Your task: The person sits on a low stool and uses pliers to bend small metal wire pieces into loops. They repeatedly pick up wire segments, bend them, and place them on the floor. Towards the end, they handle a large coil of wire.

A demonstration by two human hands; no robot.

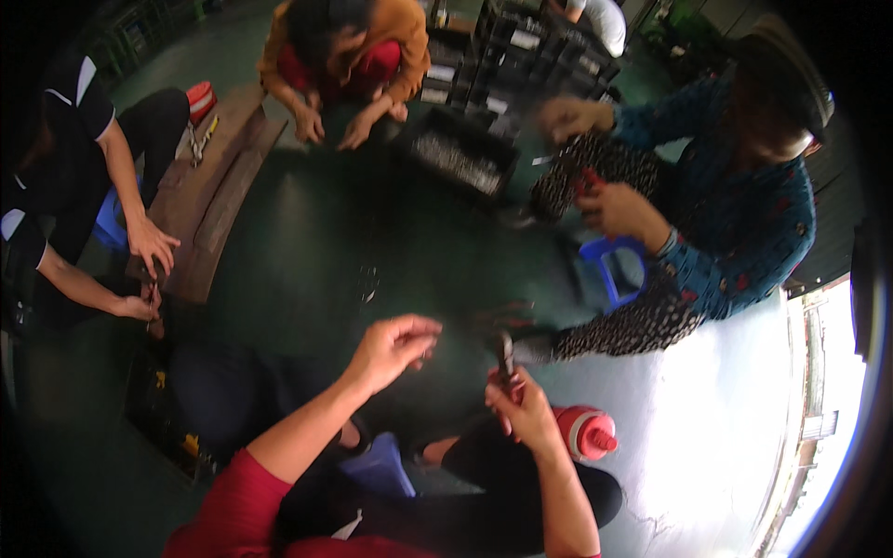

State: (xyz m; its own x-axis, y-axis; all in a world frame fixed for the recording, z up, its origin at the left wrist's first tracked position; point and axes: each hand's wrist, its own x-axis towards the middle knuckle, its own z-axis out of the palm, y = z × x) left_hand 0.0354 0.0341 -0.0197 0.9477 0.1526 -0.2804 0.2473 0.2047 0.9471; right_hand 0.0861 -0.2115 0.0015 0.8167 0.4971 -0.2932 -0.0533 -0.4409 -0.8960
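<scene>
Landmark on my feed was the red-and-white lidded jug, just right of the wearer's right wrist.

Right hand was left of the jug and slightly beyond it, fingers wrapped tight around a pair of red-handled pliers — dark metal head pointing away from the body. I couldn't tell whether the tool's jaws were apart.

Left hand was farther left of the jug and beyond it, raised, well apart from the pliers. Its fingers were loosely bent with the thumb drawn in near them; I couldn't tell if a small part sat between the tips.

Blue plastic stool was left of the jug, low by the wearer's legs. Shiny bits lay on the dark green floor, beyond the jug and left.

Far beyond the jug, a black bin held a heap of small metal parts, near stacked black crates.

Co-worker in a patterned teal top was beyond the jug, to its right, gripping a red-handled tool — blurred. Co-worker in an orange-brown top crouched far beyond the jug and left. Co-worker in a black top was farthest left of it, both hands by the near end of a wooden board.
</scene>
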